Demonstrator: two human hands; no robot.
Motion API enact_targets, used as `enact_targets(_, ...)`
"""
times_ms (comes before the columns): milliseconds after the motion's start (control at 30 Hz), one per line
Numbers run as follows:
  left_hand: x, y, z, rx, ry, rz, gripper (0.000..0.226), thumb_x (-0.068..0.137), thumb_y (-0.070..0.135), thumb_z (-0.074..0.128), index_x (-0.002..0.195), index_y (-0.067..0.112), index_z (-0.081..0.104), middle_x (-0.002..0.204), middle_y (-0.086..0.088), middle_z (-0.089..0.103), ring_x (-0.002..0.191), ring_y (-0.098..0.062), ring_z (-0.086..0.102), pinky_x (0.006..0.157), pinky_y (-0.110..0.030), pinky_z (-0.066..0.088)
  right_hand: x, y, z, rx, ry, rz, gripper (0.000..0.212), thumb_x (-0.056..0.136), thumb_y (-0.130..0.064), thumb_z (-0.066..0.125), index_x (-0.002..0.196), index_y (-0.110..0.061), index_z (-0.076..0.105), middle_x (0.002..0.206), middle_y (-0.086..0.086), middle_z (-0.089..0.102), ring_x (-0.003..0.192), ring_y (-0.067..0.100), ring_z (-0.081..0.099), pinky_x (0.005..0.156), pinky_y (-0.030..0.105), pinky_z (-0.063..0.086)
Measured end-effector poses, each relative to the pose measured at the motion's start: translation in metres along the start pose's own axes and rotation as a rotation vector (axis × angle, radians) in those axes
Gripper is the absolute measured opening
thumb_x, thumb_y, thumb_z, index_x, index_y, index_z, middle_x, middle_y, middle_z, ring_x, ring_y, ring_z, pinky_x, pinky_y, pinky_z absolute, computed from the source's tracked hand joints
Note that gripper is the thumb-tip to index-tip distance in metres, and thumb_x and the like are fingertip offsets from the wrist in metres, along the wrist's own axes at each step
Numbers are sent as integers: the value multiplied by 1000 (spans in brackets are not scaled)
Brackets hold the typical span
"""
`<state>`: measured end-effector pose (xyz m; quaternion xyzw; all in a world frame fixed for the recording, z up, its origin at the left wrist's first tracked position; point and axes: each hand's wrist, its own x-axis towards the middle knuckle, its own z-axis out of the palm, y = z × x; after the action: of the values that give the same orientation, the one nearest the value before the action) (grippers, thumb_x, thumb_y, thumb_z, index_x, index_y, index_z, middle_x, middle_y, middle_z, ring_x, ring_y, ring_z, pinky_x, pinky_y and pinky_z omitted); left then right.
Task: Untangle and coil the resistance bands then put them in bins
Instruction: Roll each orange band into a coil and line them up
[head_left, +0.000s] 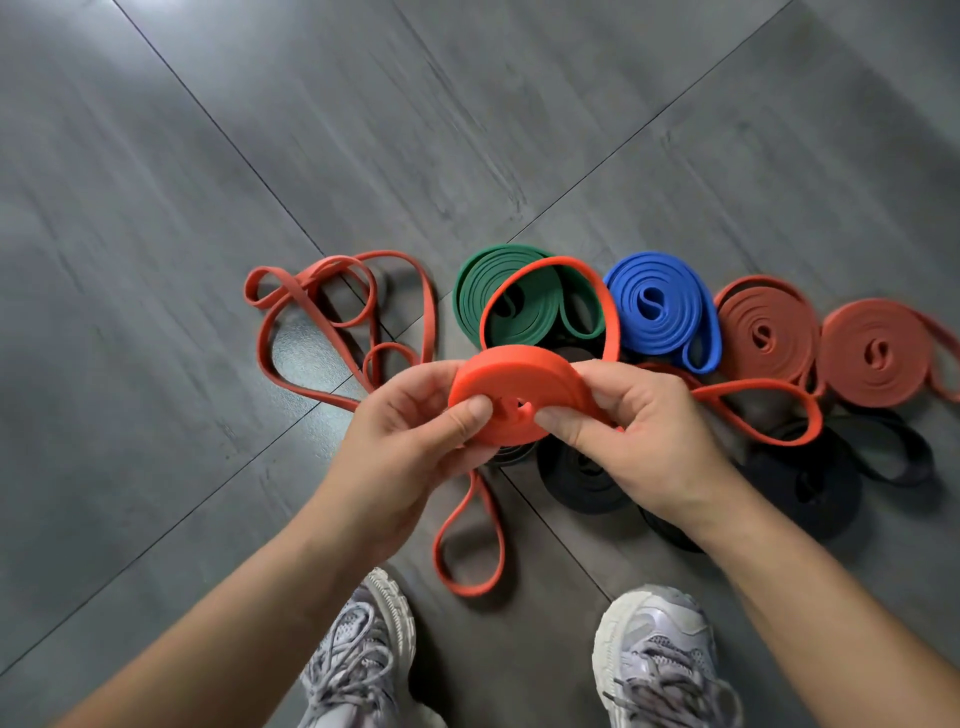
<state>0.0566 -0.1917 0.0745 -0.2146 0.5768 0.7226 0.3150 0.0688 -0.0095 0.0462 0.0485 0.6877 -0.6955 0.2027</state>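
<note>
While both hands, left hand (415, 415) at nine o'clock and right hand (634, 421) at three, pinch the orange coil (519, 379), its soft, springy rubber probably wants rim-and-face pressure.

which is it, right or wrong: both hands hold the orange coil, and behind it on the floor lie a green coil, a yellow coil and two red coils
Wrong on one point: between the green coil and the two red coils lies a blue coil, not a yellow one, as the head view shows. The rest holds.

Tangled band (311, 275) left of coil row (654, 306); further coils (582, 483) apparently nearer feet (654, 649).
</note>
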Motion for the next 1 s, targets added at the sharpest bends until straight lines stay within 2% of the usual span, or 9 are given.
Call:
enact_targets(67,0,2,0,200,-11,61,20,77,8,66,96,13,62,87,-2,71,82,-14,68,78,-32,56,-1,-2,-3,-103,-18,24,23,79,-8,72,92,-26,69,84,-9,74,80,3,66,78,20,51)
enact_targets(200,1,6,-3,1154,-53,525,38,79,17,71,115,22,60,105,7,63,94,-10,60,80,-27,50,-5,0,-10,-600,-91,38,9,80,-24,72,89,-25,72,75,-4,69,73,13,62,74,39,50)
enact_targets(267,0,9,1,1308,-99,520,36,77,20,72,112,23,65,98,6,68,86,-18,64,75,-33,52,-7,1,-9,-619,-115,64,11,79,-28,71,90,-27,71,75,-5,68,73,13,62,74,40,50)
enact_targets(367,2,9,3,1266,-84,452,24,76,15,74,97,25,71,85,6,72,77,-20,65,71,-36,52,-10,3,-7,-555,-127,99,13,78,-28,72,91,-31,71,78,-8,70,76,11,63,76,38,50)
enact_targets(567,4,7,-9,1068,39,325,24,73,9,78,91,25,73,79,10,72,79,-10,68,78,-28,52,-11,7,-16,-537,-82,106,25,74,-28,75,91,-43,64,75,-20,68,69,-3,59,72,23,48)
enact_targets(733,1,6,-5,468,-33,184,22,67,5,72,85,18,69,74,3,73,69,-10,68,72,-24,56,-9,5,-9,-273,-80,98,25,70,-29,74,88,-46,71,87,-11,74,83,9,67,84,34,53)
enact_targets(867,3,3,-3,194,63,105,28,61,8,66,89,10,68,72,-2,73,67,-13,69,69,-29,59,-6,7,-8,-104,-17,77,29,74,-6,77,83,-32,72,84,-7,75,76,5,66,80,25,53)
enact_targets(933,4,3,-2,175,79,84,28,62,5,65,90,8,67,70,-1,73,65,-11,69,66,-25,58,-7,7,-12,-112,32,63,28,74,-2,76,80,-29,71,80,-7,74,72,2,65,73,18,51)
enact_targets(1000,4,2,-2,180,76,88,26,65,1,64,90,7,66,69,-1,72,64,-11,69,65,-24,58,-8,6,-15,-110,69,59,25,74,-4,77,79,-28,72,80,-6,75,73,6,67,74,20,52)
